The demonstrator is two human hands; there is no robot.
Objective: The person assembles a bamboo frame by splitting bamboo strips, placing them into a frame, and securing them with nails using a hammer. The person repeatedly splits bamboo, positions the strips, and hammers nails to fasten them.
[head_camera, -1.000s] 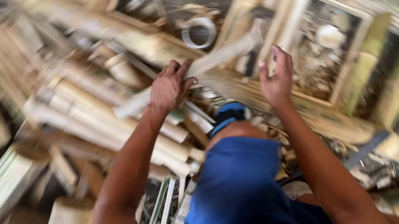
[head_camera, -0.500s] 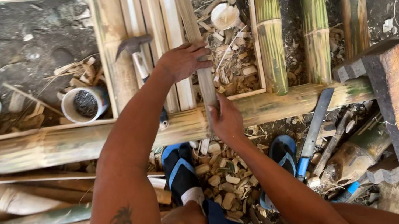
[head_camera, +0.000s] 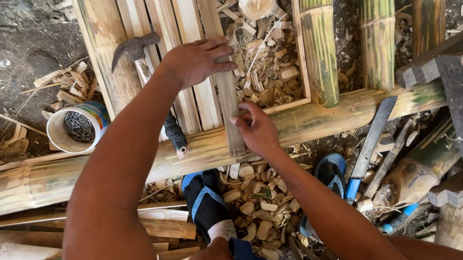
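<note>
At the left, on the dirt ground, a small tub of nails (head_camera: 78,126) stands just above the long horizontal bamboo pole (head_camera: 32,184), with a hammer (head_camera: 150,81) lying on the slats beside it. The left hand (head_camera: 197,61) lies flat, fingers spread, pressing down the rightmost bamboo slat (head_camera: 225,96); the right hand (head_camera: 257,128) pinches that slat's lower end where it crosses the pole. This looks like aligning a slat before fixing; nailing would call for one hand freed for hammer and nail. A machete (head_camera: 368,147) lies rightward.
</note>
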